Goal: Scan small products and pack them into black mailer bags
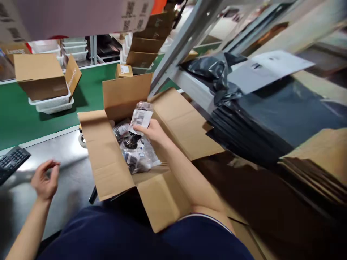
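head view: right hand (152, 130) inside open brown cardboard box (103, 155), fingers closed on clear plastic packet with white barcode label (141, 118), above bagged items (138, 153); flaps splayed outward. left hand (46, 180) empty, fingers loosely curled, thumb apart, over bare grey metal tabletop (72, 162).

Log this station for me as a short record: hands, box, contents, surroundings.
right hand: grips labelled clear packet at open carton
right hand point: right hand
left hand: left hand over metal table, fingers curled, nothing visible held
contents: clear bagged items
left edge: keyboard
beyond: green surface
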The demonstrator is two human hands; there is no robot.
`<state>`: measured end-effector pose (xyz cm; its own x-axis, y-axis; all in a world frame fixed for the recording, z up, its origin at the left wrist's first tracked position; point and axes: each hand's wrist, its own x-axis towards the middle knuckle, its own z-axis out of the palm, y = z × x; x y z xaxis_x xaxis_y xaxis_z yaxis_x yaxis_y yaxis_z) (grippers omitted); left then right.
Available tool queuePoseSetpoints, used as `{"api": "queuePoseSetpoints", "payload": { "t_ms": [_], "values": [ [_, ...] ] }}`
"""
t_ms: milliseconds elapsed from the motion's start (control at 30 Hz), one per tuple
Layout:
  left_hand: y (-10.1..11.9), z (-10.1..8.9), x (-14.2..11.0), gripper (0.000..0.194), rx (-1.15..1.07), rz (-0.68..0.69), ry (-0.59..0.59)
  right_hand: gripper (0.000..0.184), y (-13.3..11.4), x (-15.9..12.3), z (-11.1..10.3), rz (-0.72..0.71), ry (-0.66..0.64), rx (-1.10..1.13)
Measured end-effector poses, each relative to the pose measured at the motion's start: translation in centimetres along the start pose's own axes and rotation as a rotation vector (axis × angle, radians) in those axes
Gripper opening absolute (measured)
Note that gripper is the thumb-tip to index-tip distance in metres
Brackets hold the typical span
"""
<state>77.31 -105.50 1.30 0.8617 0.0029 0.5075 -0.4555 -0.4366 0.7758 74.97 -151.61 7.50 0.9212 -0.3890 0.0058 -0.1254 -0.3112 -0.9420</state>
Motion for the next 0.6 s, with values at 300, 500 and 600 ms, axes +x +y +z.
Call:
{"api": "queuePoseSetpoints", "payload": {
  "t_ms": [300, 500, 600],
  "values": [
    [8.9, -2.0, 5.4, 0.056, -0.734, -0.365, -0.389, 0.032, -15.9, -12.0, 20.7, -0.115, -0.567, 0.147],
    [-5.5, -17.6, -4.6, 0.038, -0.793, -1.044, -0.014, 0.051, -4.8, -18.0, 39.2, 0.121, -0.505, 0.242],
    [-10.0, -26.4, -10.6, 0.018, -0.849, -1.454, 0.29, 0.051, -0.2, -22.8, 49.1, 0.184, -0.325, 0.021]
  ]
}}
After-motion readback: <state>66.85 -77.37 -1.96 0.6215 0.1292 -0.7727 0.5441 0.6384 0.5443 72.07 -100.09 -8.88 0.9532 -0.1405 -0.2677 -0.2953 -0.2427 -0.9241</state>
